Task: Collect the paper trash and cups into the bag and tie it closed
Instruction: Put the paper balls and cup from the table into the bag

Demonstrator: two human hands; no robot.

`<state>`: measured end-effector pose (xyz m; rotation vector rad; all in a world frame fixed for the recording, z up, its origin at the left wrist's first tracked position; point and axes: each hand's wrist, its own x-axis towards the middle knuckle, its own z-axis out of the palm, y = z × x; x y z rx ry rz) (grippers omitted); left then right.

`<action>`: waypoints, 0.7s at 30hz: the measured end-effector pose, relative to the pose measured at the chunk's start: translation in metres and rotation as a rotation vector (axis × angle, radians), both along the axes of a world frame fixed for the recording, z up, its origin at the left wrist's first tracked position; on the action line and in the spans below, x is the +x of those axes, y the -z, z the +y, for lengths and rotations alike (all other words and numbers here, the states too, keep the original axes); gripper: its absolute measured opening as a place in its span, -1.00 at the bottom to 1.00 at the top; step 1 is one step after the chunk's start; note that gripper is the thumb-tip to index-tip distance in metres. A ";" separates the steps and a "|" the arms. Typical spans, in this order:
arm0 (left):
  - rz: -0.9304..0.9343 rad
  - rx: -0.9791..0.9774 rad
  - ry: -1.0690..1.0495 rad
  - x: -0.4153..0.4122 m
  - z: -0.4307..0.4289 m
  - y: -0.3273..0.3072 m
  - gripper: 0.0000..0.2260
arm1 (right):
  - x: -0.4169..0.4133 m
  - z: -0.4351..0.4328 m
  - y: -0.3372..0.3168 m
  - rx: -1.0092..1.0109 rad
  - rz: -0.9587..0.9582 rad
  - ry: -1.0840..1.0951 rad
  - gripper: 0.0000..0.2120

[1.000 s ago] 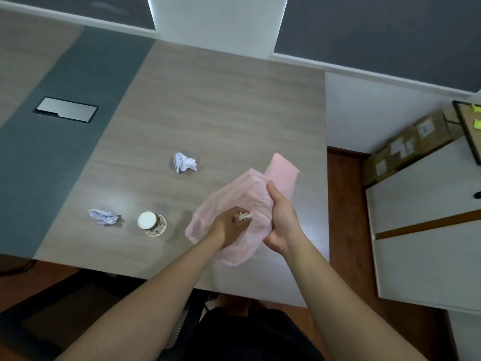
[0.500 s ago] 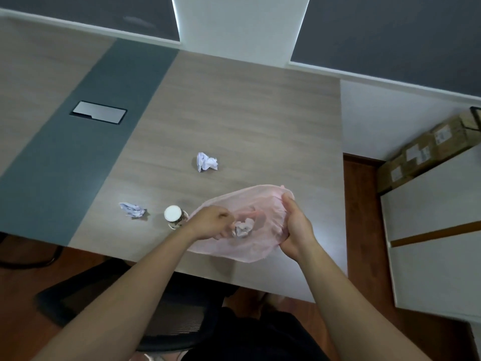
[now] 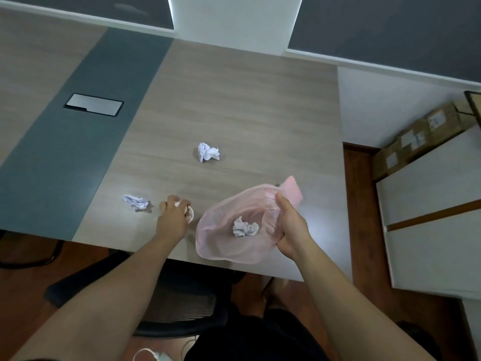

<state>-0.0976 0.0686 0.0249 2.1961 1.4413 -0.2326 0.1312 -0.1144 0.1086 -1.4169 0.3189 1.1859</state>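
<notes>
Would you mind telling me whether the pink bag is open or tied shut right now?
Open. The right hand holds the pink bag by its rim, its mouth gapes wide, and a crumpled paper shows inside.

My bag (image 3: 221,247): pale translucent pink. Paper wad inside (image 3: 244,227): white, grey-creased. Far paper wad (image 3: 208,151) and near paper wad (image 3: 136,202): white with faint bluish marks. Surface (image 3: 234,100): light grey-brown woodgrain, crossed by a slate-blue band (image 3: 78,142).

head cam | faces forward-down | close over left hand (image 3: 173,220), right hand (image 3: 291,227) | desk (image 3: 234,100) beneath
</notes>
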 end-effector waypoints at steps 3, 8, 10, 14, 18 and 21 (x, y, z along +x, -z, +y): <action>0.014 -0.006 -0.001 -0.008 -0.004 0.007 -0.43 | -0.002 -0.005 0.000 -0.015 -0.008 0.011 -0.65; -0.250 -0.060 -0.252 -0.022 -0.001 0.011 -0.67 | -0.008 -0.007 0.001 -0.024 -0.014 0.023 -0.68; -0.494 -0.109 -0.471 -0.021 0.003 0.004 -0.70 | -0.011 -0.005 0.002 -0.026 -0.024 0.035 -0.70; -1.125 -0.661 -0.787 -0.019 0.007 -0.017 -0.78 | -0.020 0.006 0.001 -0.046 -0.053 0.027 -0.73; -1.269 -1.179 -0.598 -0.024 -0.012 -0.026 -0.66 | -0.032 0.022 -0.001 -0.032 -0.041 0.015 -0.68; -1.071 -1.202 -0.500 -0.011 -0.039 -0.017 -0.57 | -0.041 0.030 -0.007 0.005 -0.012 -0.011 -0.72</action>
